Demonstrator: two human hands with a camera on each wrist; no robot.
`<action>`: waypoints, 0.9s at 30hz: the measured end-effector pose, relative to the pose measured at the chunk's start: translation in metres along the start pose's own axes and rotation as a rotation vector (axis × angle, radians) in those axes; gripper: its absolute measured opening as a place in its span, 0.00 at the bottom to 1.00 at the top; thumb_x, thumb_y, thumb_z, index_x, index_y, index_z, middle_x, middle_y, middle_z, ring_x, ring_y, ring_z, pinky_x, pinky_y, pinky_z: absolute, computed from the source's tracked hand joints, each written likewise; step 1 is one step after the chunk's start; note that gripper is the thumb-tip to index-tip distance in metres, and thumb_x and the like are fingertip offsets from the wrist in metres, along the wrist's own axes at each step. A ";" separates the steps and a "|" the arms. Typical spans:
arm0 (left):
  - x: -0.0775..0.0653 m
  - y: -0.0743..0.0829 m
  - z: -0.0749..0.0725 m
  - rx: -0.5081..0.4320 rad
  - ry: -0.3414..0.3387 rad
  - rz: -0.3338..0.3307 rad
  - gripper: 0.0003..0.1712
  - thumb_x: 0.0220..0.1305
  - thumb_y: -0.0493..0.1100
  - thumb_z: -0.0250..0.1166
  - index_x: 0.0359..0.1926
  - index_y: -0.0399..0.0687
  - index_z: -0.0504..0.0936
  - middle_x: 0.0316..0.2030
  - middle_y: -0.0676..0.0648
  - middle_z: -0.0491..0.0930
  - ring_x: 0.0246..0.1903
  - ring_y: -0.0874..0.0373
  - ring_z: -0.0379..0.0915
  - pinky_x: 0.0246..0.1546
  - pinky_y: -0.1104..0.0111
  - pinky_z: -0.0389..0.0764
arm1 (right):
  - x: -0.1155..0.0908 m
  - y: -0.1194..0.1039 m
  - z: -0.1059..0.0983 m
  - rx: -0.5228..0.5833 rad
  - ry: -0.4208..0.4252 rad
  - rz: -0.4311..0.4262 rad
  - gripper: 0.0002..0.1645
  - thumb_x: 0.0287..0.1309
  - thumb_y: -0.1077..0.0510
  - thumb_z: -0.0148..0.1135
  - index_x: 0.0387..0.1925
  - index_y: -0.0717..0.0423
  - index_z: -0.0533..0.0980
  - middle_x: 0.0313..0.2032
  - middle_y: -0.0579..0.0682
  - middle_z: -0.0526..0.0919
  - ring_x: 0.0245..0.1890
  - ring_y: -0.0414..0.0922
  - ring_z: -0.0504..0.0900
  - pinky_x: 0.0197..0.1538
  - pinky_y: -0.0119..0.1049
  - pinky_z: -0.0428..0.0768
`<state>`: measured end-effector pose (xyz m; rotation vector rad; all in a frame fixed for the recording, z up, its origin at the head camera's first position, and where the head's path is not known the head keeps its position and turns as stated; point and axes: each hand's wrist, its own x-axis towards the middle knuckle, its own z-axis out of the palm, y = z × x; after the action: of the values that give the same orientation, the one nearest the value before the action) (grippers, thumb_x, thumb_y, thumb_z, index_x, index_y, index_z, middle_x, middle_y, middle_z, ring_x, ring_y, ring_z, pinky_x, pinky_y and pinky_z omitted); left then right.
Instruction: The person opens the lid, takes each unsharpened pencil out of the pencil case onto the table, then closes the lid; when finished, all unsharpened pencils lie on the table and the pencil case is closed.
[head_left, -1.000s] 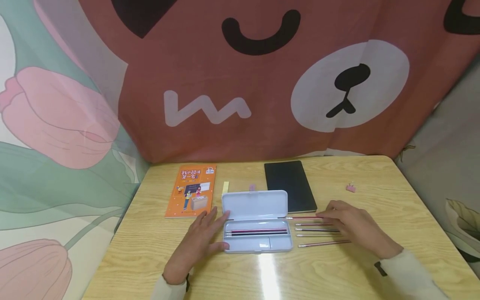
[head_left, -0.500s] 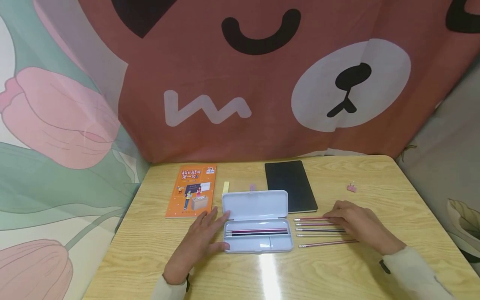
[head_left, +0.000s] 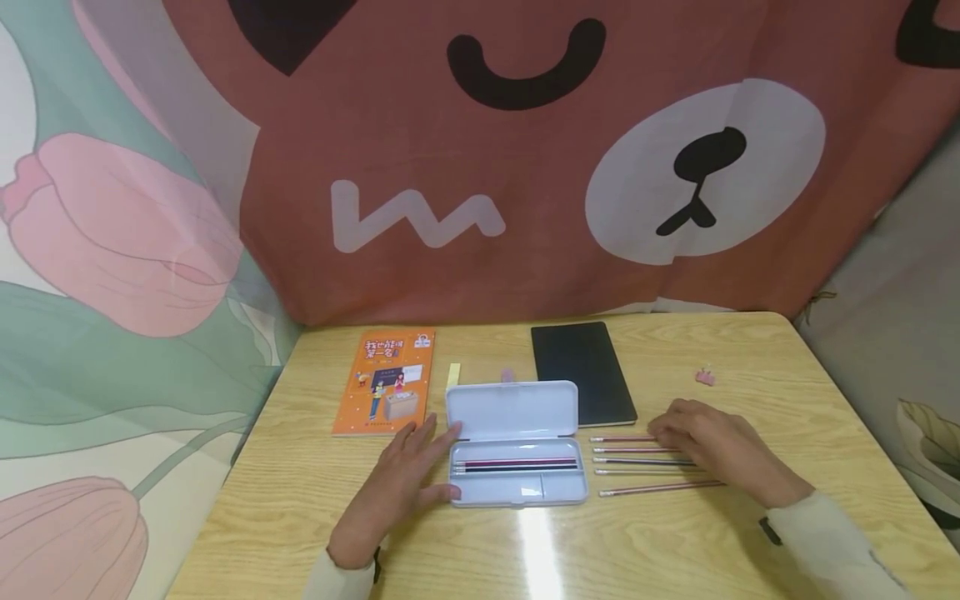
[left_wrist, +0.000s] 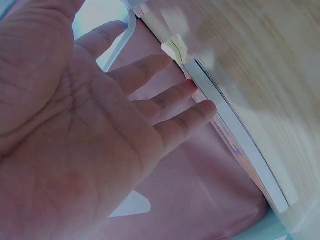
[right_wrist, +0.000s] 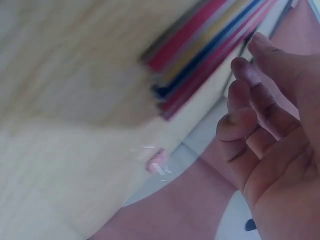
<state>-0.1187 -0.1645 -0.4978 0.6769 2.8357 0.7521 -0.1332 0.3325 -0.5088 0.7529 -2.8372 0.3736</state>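
My left hand [head_left: 397, 479] rests with spread fingers at the left side of an open white pencil case [head_left: 487, 492], the thumb at its lower left corner and a fingertip at the lid. Two pencils [head_left: 517, 462], one pink and one dark, lie inside the case. My right hand [head_left: 712, 446] hovers over several pencils [head_left: 637, 461] laid in a row right of the case, their ferrule ends toward it. In the right wrist view the fingers are loosely curled, thumb apart from the index fingertip, with no pencil visible between them.
An orange book [head_left: 382, 383] lies at the back left. Behind the lid are a black notebook [head_left: 585, 371], a yellow strip [head_left: 453, 373] and a partly hidden purple object [head_left: 507, 375]. A pink binder clip [head_left: 705, 377] sits at the back right. A printed cloth [head_left: 420, 283] hangs behind the table.
The farthest red pencil has moved right, away from the case, into line with the others. My right hand has shifted slightly right and no longer visibly pinches it. My left hand stays put.
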 end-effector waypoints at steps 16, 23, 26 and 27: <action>0.003 -0.001 0.004 0.008 0.003 0.014 0.53 0.63 0.57 0.79 0.85 0.55 0.68 0.83 0.28 0.61 0.78 0.18 0.57 0.79 0.27 0.59 | 0.049 -0.097 0.014 0.243 -0.028 -0.073 0.14 0.75 0.48 0.72 0.57 0.44 0.89 0.43 0.39 0.87 0.35 0.31 0.79 0.32 0.27 0.80; 0.002 0.000 0.002 0.004 0.013 0.022 0.52 0.63 0.56 0.79 0.84 0.54 0.69 0.82 0.27 0.62 0.78 0.18 0.58 0.78 0.26 0.60 | 0.070 -0.123 0.030 0.246 -0.125 -0.104 0.15 0.77 0.46 0.70 0.58 0.42 0.89 0.50 0.39 0.90 0.48 0.36 0.87 0.53 0.40 0.91; 0.001 0.000 0.002 0.001 0.015 0.022 0.52 0.62 0.56 0.80 0.84 0.54 0.69 0.82 0.27 0.62 0.77 0.18 0.58 0.78 0.26 0.60 | 0.076 -0.130 0.037 0.257 -0.144 -0.120 0.14 0.77 0.48 0.70 0.57 0.43 0.89 0.49 0.39 0.90 0.49 0.36 0.87 0.54 0.42 0.91; 0.002 -0.001 0.003 0.002 0.011 0.017 0.52 0.62 0.56 0.79 0.84 0.54 0.69 0.82 0.27 0.62 0.78 0.18 0.58 0.78 0.26 0.60 | 0.078 -0.132 0.039 0.257 -0.145 -0.129 0.14 0.77 0.49 0.71 0.57 0.44 0.89 0.49 0.39 0.90 0.49 0.36 0.87 0.54 0.42 0.91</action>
<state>-0.1197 -0.1631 -0.5004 0.7008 2.8448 0.7581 -0.1369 0.1746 -0.5020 1.0454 -2.8861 0.6995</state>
